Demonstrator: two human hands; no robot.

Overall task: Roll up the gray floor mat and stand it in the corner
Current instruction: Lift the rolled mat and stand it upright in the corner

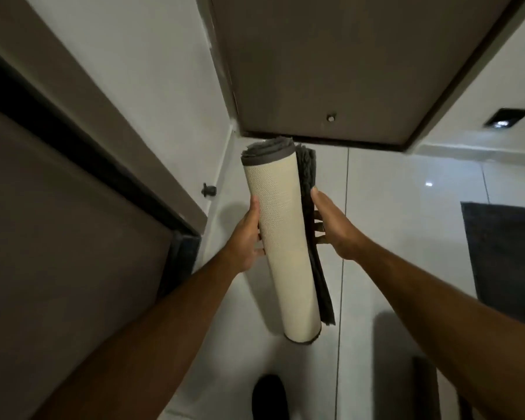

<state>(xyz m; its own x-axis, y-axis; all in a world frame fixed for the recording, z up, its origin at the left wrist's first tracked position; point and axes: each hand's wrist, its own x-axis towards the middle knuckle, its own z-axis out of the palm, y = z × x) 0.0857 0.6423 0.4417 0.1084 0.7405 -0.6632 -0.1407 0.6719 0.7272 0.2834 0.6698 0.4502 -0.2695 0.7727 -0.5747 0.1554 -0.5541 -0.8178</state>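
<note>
Both hands, left hand (246, 234) and right hand (335, 225), clamped the rolled gray floor mat with cream woven backing (285, 244), held above the white tiled floor (391, 192), corner at twelve o'clock. Its loose outer flap could unroll if the grip slackened.

Brown door (331, 65), black doorstop (208, 189), dark rug (505, 259) on white tiles (406, 207)

The scene was dim and soft-focused; glare spots shone on the glossy floor tiles (406, 189) at right, edges bowed with wide-angle distortion, and shadows pooled near them.
</note>
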